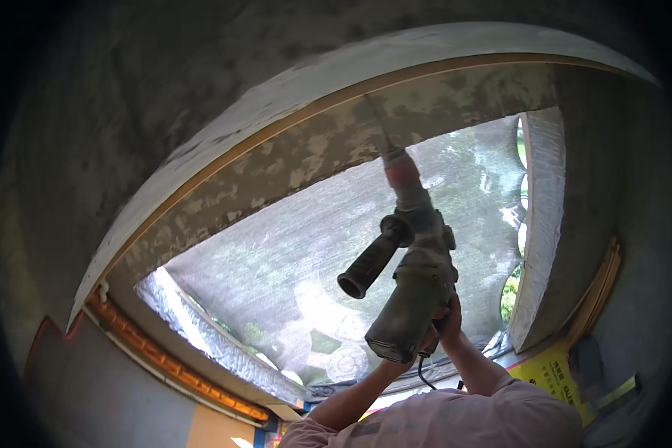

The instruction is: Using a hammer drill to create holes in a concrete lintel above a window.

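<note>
A dusty green rotary hammer drill (418, 291) is raised overhead, its long thin bit (378, 123) pointing up at the patchy beam (306, 142). The bit's tip ends near the thin brown strip (291, 116) on the beam; contact cannot be made out. My right hand (450, 317) is wrapped around the drill's rear grip. Close below it, my left hand (418, 352) is closed at the base of the grip, its fingers partly hidden behind the motor housing. The black side handle (369, 265) sticks out to the left, with no hand on it.
Behind the drill is a large window opening covered with translucent mesh sheeting (276, 246). Silvery wrapping (541, 224) lines its right side. An orange corrugated pipe (164, 358) runs along the lower left. Wooden boards (597, 291) and a yellow panel (549, 377) stand at right. A black cord (424, 371) hangs from the drill.
</note>
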The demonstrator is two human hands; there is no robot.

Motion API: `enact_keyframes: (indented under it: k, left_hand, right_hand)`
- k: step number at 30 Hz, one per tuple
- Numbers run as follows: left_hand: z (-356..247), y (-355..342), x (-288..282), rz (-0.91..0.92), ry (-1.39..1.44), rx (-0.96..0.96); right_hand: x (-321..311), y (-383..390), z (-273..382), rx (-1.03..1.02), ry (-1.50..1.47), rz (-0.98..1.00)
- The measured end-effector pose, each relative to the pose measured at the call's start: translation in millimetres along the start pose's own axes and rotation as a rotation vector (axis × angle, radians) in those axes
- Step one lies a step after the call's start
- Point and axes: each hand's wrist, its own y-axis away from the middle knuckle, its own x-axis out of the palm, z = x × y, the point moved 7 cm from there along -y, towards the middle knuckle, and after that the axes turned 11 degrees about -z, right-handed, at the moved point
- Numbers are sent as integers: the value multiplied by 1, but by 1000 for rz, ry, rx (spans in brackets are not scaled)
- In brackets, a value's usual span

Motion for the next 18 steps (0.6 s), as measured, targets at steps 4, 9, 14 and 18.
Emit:
enact_keyframes:
  k: [4,9,14,18]
  left_hand:
    - [80,36,-10,136,-379,104]
    - [-15,18,-15,-1,-398,85]
    - [36,20,10,42,-617,210]
    - [42,29,-2,-63,-682,323]
  right_hand:
    - [-2,-3,-10,-4,97,-55]
    - [9,-5,-20,57,143,-26]
    - [-11,0,-4,-174,358,30]
    - [-28,3,7,-470,642,-124]
